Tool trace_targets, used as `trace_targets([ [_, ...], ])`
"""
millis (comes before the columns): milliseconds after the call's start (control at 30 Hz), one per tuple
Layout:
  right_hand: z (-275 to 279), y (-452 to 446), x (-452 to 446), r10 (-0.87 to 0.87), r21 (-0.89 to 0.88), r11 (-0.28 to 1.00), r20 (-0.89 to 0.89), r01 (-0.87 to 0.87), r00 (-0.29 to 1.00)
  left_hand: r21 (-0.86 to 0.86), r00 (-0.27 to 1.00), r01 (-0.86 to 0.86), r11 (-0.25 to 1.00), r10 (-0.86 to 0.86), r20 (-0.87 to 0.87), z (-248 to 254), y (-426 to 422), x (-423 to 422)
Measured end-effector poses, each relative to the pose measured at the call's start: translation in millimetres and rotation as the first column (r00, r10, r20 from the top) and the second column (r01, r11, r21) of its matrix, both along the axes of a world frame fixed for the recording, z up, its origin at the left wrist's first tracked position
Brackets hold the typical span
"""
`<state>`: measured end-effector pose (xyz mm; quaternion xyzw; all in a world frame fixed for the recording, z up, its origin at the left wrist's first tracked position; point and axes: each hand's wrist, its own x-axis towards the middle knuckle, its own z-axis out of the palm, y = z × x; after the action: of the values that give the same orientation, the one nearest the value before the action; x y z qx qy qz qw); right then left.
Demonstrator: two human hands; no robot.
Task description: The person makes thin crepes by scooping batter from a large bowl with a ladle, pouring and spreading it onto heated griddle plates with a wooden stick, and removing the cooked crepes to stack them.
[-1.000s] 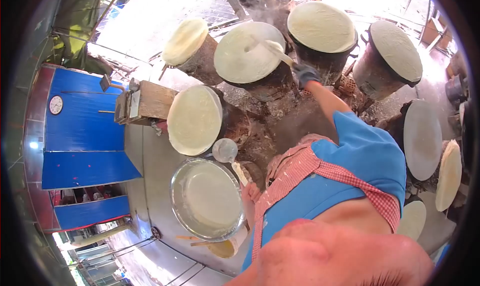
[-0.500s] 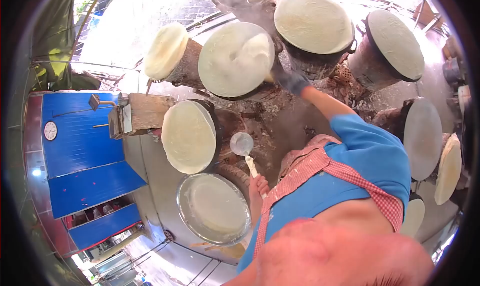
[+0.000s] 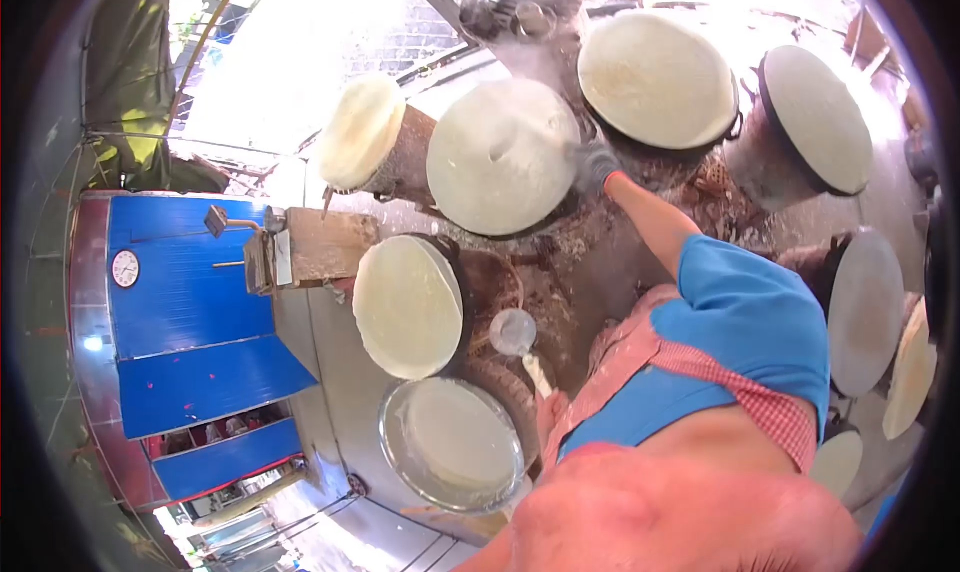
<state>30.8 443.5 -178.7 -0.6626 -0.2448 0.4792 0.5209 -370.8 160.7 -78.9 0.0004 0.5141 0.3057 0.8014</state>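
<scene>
My gloved right hand (image 3: 598, 165) is at the right edge of a round griddle (image 3: 500, 162) covered in pale batter. It is closed on a spreader, whose blade is blurred by motion and steam over the batter. Lower down, my bare left hand (image 3: 550, 408) grips the handle of a round ladle (image 3: 513, 332), held above the dark, grimy floor. To its left stands a wide metal basin (image 3: 392, 450) holding whitish batter. Just above the basin, another round griddle carries a pale sheet (image 3: 408, 307) with a loose edge.
More drum-shaped stoves with pale sheets stand at the top left (image 3: 360, 132), top centre (image 3: 656, 80) and top right (image 3: 816, 120). A bare-looking grey griddle (image 3: 865, 314) is at the right. A wooden box (image 3: 325, 245) juts out by the blue wall (image 3: 190, 262). Steam drifts near the top.
My right hand has swept the spreader round over the batter, which now looks more evenly spread. My left hand has carried the ladle away from the basin's rim. The view has shifted.
</scene>
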Motion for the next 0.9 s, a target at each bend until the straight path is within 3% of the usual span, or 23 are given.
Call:
trace_targets([
  [33, -11, -12, -28, -0.005, -0.022, 1.0, -0.011, 0.005, 1.0, -0.07, 0.999, -0.03, 0.997, 0.029, -0.02, -19, 0, -13],
  [67, -16, -18, -42, 0.009, 0.083, 0.995, 0.475, -0.055, 0.88, -0.136, 0.998, -0.06, 0.989, 0.057, -0.024, -41, 3, -23],
  [100, -12, -34, -39, 0.058, 0.09, 0.986, 0.592, -0.137, 0.804, -0.173, 0.996, -0.081, 0.982, 0.084, 0.015, -44, 6, -27],
  [133, -5, -50, -35, 0.086, 0.094, 0.973, 0.7, -0.211, 0.709, -0.083, 0.988, -0.071, 0.994, 0.082, 0.134, 5, 6, -10],
  [167, 19, -51, -17, 0.123, 0.096, 0.969, 0.611, -0.227, 0.782, -0.116, 0.932, -0.047, 0.992, 0.085, 0.353, 5, 14, -23],
  [200, 44, -52, 1, 0.155, 0.097, 0.967, 0.515, -0.237, 0.843, -0.041, 0.99, -0.057, 0.998, 0.062, 0.13, 11, 11, -32],
  [233, 58, -54, 18, 0.345, -0.14, 0.93, 0.649, -0.34, 0.678, 0.038, 0.994, -0.048, 0.998, 0.051, -0.092, 33, 12, -22],
  [300, 59, -80, -10, 0.203, -0.132, 0.979, 0.583, -0.155, 0.787, 0.005, 0.983, -0.06, 0.998, 0.06, -0.173, 36, 15, -33],
  [333, 32, -84, -34, 0.053, -0.035, 0.998, 0.371, -0.043, 0.927, -0.005, 0.968, -0.09, 0.996, 0.086, -0.236, 33, 22, -34],
  [367, 5, -88, -58, -0.116, 0.05, 0.993, 0.132, 0.111, 0.984, 0.0, 0.973, -0.079, 0.997, 0.077, -0.217, 21, 28, -34],
  [400, -35, -89, -69, -0.05, 0.025, 0.998, -0.11, 0.053, 0.993, -0.079, 0.983, -0.151, 0.985, 0.158, 0.094, 6, 28, -49],
  [433, -40, -96, -63, -0.054, 0.021, 0.998, -0.112, 0.056, 0.992, -0.177, 0.891, -0.199, 0.964, 0.253, 0.377, -5, 28, -64],
  [467, -41, -100, -49, 0.015, 0.133, 0.991, -0.013, -0.013, 1.0, -0.312, 0.749, -0.144, 0.939, 0.31, 0.586, -7, 33, -65],
  [500, -41, -96, -39, 0.073, 0.244, 0.965, 0.088, -0.092, 0.993, -0.302, 0.751, -0.145, 0.942, 0.304, 0.587, -4, 30, -68],
  [533, -20, -92, -23, 0.071, 0.195, 0.979, -0.083, -0.054, 0.994, -0.264, 0.814, -0.184, 0.947, 0.297, 0.498, 13, 28, -62],
  [567, -17, -72, -8, 0.047, 0.21, 0.977, -0.085, -0.029, 0.995, -0.221, 0.869, -0.202, 0.954, 0.279, 0.408, 20, 32, -56],
  [600, -12, -51, 15, -0.083, 0.162, 0.986, 0.308, 0.034, 0.948, -0.212, 0.878, -0.164, 0.963, 0.24, 0.414, 13, 35, -58],
  [667, -3, -31, 38, -0.192, 0.121, 0.981, 0.657, 0.149, 0.729, -0.267, 0.757, -0.189, 0.945, 0.313, 0.574, -3, 38, -69],
  [700, 2, -20, 39, 0.002, -0.001, 1.0, 0.82, -0.002, 0.572, -0.27, 0.763, -0.169, 0.948, 0.299, 0.573, -14, 48, -71],
  [767, 11, -10, 23, 0.381, -0.347, 0.909, 0.916, -0.233, 0.123, -0.191, 0.739, -0.077, 0.979, 0.184, 0.648, -31, 59, -82],
  [800, 36, -26, 18, 0.346, -0.263, 0.93, 0.859, -0.256, 0.377, 0.007, 0.954, 0.126, 0.992, -0.123, 0.273, -48, 72, -97],
  [833, 65, -43, 13, 0.281, -0.164, 0.956, 0.745, -0.241, 0.605, -0.075, 0.951, 0.016, 0.997, 0.008, 0.309, -31, 81, -83],
  [900, 98, -61, 20, 0.528, -0.448, 0.8, 0.841, -0.399, 0.115, -0.207, 0.875, -0.117, 0.971, 0.199, 0.442, -24, 114, -55],
])
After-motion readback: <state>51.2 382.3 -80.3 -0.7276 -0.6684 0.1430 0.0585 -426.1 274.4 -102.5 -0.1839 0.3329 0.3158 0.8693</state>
